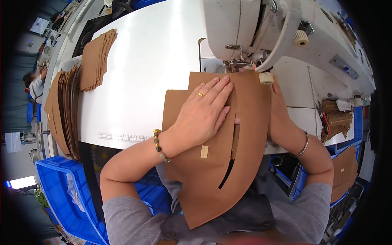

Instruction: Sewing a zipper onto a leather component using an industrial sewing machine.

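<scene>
A large brown fabric piece [253, 159] with a curved right edge and a long slit hangs from the sewing machine bed toward my lap. My left hand [206, 106] lies flat on it, fingers stretched out together toward the presser foot [239, 65]. At the right edge of the cloth is my right hand [279, 110], its fingers mostly hidden by the fabric. A fingertip shows beside the presser foot, and a bit of skin is visible through the slit. The white sewing machine [281, 36] covers the needle area in part. A small pale patch [204, 152] sits below my left hand.
Stacks of brown fabric pieces [98, 59] and folded brown panels [65, 110] lie at the table's left. Blue crates [67, 192] stand below the left edge. More brown pieces [337, 118] are at the right. Farther left, another person [36, 85] sits.
</scene>
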Demonstrator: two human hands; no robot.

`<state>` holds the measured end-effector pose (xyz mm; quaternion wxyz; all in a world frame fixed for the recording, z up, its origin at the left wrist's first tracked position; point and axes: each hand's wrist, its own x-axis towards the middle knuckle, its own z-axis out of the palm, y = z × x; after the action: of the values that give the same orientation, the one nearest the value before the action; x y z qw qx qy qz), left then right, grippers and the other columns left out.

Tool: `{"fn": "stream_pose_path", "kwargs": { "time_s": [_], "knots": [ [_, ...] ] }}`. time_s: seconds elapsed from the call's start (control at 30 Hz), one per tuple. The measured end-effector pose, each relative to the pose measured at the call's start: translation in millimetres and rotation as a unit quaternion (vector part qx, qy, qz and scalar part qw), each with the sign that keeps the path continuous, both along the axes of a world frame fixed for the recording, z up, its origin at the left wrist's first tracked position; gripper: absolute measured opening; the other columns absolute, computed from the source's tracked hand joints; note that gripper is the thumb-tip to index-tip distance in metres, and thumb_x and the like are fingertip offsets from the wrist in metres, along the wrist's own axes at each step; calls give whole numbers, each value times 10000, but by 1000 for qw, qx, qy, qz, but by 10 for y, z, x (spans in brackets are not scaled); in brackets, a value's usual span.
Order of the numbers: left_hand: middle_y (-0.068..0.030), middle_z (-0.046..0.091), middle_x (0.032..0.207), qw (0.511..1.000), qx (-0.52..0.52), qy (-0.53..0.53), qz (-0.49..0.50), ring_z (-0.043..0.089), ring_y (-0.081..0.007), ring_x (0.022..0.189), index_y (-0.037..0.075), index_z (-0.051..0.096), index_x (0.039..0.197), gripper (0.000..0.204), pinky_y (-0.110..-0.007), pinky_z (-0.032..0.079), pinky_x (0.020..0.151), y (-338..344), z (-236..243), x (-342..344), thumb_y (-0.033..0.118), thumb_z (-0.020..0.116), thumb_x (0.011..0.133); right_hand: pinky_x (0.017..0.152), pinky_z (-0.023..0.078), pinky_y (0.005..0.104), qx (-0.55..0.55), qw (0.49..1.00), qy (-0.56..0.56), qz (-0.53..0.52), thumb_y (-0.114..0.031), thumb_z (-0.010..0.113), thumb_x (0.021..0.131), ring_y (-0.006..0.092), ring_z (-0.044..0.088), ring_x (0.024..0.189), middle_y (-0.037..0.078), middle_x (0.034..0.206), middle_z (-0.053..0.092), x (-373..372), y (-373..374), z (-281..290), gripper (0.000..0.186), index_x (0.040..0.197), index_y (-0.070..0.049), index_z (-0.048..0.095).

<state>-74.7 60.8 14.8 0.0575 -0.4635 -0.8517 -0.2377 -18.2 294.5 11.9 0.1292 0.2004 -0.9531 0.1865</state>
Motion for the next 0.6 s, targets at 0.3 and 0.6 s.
{"fn": "stream_pose_path", "kwargs": {
  "time_s": [0.3, 0.6],
  "knots": [
    [-186, 539, 1512, 999, -41, 15, 15, 499, -365, 1402, -17, 488, 1473, 550, -521, 398, 1171, 23, 33, -41, 174, 649, 983, 1228, 254, 577, 3, 1000, 12, 29, -541, 771, 825, 364, 558, 1315, 162, 1357, 652, -27, 21, -43, 727, 1346, -49, 648],
    [-175, 539, 1514, 999, -36, 3, 30, 492, -354, 1412, -5, 495, 1460, 534, -526, 393, 1180, 48, 25, -64, 187, 646, 986, 1234, 228, 630, 113, 992, 45, 31, -387, 663, 952, 365, 543, 1348, 144, 1355, 660, -17, 24, 6, 504, 1335, -60, 658]
  ]
}}
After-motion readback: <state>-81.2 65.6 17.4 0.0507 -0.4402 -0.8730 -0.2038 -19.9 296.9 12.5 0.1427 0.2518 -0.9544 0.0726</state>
